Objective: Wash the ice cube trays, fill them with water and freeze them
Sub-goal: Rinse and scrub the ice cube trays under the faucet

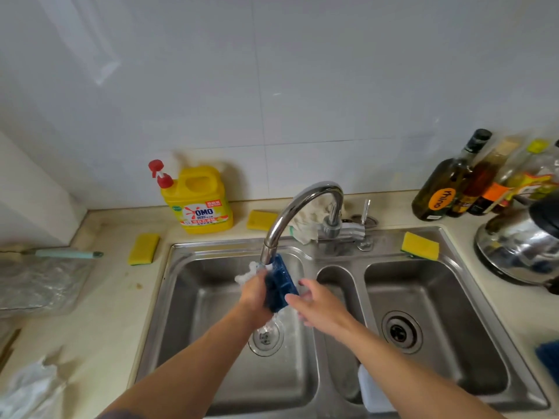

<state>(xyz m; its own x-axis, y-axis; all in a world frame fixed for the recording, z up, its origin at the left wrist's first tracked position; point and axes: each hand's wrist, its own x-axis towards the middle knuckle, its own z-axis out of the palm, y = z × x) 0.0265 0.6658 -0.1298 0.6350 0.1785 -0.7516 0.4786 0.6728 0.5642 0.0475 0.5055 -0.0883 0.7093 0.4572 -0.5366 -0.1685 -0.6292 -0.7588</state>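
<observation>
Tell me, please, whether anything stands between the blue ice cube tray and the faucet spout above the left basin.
Nothing visible does. The left hand grips the blue ice cube tray directly under the faucet spout, and the right hand touches its lower end.

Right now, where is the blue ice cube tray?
Head view, centre: the blue tray sits in the left hand under the faucet, over the left basin.

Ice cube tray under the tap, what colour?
The ice cube tray is dark blue; head view.
</observation>
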